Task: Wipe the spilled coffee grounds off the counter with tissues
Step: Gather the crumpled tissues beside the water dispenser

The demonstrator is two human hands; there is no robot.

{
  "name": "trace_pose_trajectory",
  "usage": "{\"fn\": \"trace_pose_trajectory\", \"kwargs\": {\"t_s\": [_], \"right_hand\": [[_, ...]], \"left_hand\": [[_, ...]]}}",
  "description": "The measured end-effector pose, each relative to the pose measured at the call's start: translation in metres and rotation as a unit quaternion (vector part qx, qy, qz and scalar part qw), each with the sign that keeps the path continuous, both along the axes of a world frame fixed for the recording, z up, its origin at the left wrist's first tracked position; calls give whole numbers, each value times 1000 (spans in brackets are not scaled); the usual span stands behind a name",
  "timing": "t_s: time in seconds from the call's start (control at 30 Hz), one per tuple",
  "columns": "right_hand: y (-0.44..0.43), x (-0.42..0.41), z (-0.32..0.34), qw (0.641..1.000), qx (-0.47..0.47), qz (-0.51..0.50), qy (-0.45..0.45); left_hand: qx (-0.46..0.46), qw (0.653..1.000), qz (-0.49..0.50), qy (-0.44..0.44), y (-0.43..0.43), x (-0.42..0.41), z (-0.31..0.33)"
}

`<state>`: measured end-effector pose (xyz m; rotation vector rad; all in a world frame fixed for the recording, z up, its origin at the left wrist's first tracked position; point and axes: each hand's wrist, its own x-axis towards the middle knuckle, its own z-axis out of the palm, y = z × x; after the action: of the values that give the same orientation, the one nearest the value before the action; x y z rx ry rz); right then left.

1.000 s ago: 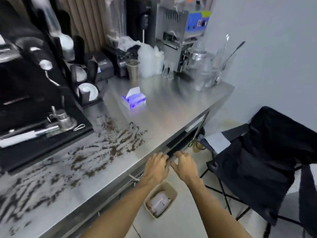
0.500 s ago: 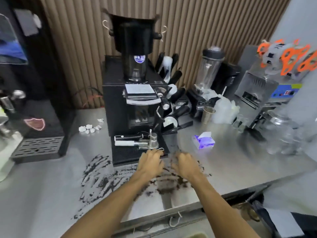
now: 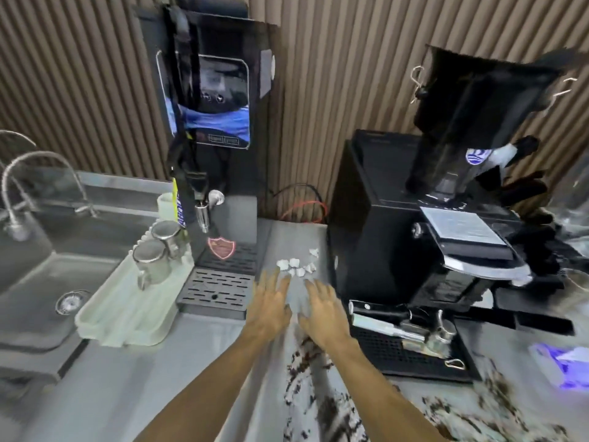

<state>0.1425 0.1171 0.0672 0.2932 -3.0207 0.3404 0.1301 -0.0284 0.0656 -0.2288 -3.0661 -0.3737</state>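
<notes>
Ribbed brown wall panelling (image 3: 350,74), seemingly wood, steel sink (image 3: 28,291) at left, curved tap (image 3: 35,161)

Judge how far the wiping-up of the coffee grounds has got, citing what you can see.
Done: nothing visible; coffee grounds streak the counter. In hand: the left hand and right hand reach forward with straight fingers, holding no tissue, near some white scraps. Left: take tissues from the tissue box at the right edge, then wipe all the grounds.

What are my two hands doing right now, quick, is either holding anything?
Left hand: open, fingers straight, holding nothing, above the grey steel counter.
Right hand: open, fingers straight, holding nothing.
</notes>
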Motion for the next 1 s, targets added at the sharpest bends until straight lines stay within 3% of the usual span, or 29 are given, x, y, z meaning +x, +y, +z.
{"fn": "trace_pose_trajectory", "kwargs": {"t_s": [0.2, 0.6, 0.8, 1.0], "right_hand": [[-16, -72, -9, 999, 43, -26, -20], [-29, -155, -67, 998, 4, -40, -50], [-24, -147, -71, 994, -77, -64, -48], [-11, -110, -57, 982, -175, -69, 18]], "left_hand": [[-59, 998, -26, 0, -8, -70, -21], [28, 996, -81, 12, 2, -145, -82], [107, 991, -75, 30, 3, -142, -87], [194, 977, -49, 76, 0, -119, -71]]}}
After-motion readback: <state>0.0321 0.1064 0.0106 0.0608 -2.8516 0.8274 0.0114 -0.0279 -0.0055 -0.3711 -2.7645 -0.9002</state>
